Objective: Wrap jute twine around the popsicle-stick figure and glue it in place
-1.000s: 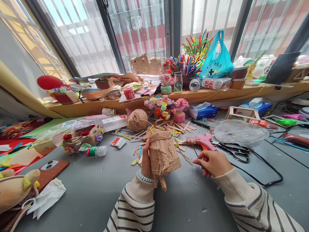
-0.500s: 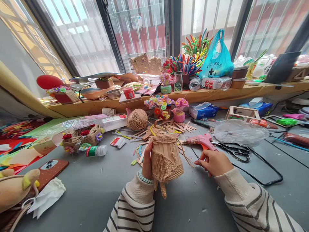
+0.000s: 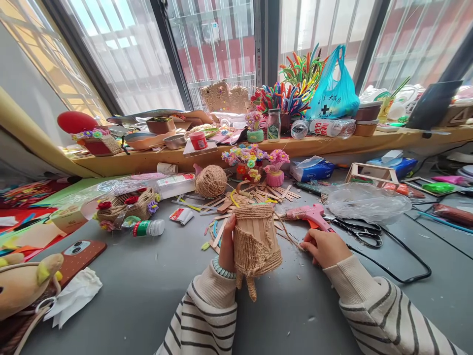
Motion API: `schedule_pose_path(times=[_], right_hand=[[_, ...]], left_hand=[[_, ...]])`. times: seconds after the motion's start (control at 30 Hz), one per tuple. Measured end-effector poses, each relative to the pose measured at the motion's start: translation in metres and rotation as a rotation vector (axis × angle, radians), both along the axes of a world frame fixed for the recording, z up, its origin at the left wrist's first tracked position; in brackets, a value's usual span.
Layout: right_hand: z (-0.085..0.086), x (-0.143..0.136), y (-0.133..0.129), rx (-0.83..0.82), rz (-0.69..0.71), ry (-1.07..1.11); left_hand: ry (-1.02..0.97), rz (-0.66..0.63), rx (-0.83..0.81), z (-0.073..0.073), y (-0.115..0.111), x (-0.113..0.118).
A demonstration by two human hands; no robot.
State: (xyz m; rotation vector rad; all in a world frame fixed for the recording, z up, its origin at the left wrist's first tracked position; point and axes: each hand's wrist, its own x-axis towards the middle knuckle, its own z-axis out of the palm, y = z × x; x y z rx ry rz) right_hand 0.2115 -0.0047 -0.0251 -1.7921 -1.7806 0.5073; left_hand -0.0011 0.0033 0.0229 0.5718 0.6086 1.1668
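Note:
My left hand (image 3: 227,249) is wrapped around the side of a small twine-covered craft stick pot (image 3: 257,241), held tilted above the table. Rows of jute twine circle its rim and lower part, bare flat sticks show between them, and stubby twine-wrapped legs point down. A loose length of jute twine (image 3: 289,235) runs from the pot's right side to my right hand (image 3: 325,249), whose fingertips are pinched on its end. Just behind that hand lies a pink glue gun (image 3: 308,215), its nozzle toward the pot.
A twine ball (image 3: 210,181) and loose craft sticks (image 3: 277,193) lie behind the pot. Black scissors (image 3: 360,231) and a black cable (image 3: 410,280) are on the right. At left are a flower-trimmed twine basket (image 3: 127,207), a small bottle (image 3: 148,228), a phone (image 3: 83,254) and crumpled tissue (image 3: 76,296).
My right hand has shifted slightly left, and the loose twine, which hung by its fingertips, now stretches to them. The pot stays in my left hand almost unmoved.

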Motion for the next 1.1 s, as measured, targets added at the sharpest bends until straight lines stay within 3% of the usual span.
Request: schedule_pose_path(times=[0.17, 0.27, 0.37, 0.47, 0.6, 0.97, 1.1], right_hand=[[0.013, -0.003, -0.005, 0.123, 0.026, 0.072], [0.02, -0.013, -0.01, 0.18, 0.132, 0.327], [0.021, -0.021, -0.012, 0.107, 0.291, 0.581], [0.022, -0.021, -0.011, 0.03, 0.34, 0.643], [0.025, -0.017, -0.011, 0.019, 0.386, 0.677], [0.042, -0.017, -0.019, 0.259, -0.076, 1.024], [0.043, -0.013, -0.015, 0.457, -0.255, 1.09]], left_hand=[[0.003, 0.007, 0.019, -0.004, 0.0, 0.004], [0.03, 0.042, 0.068, -0.005, 0.0, 0.006], [0.034, -0.012, 0.101, -0.004, -0.002, 0.008], [0.026, -0.064, 0.097, -0.003, -0.003, 0.008], [0.032, 0.025, 0.085, -0.003, -0.004, 0.007], [0.054, -0.116, 0.023, -0.013, 0.001, 0.008], [0.191, -0.087, 0.057, -0.019, 0.002, 0.008]])
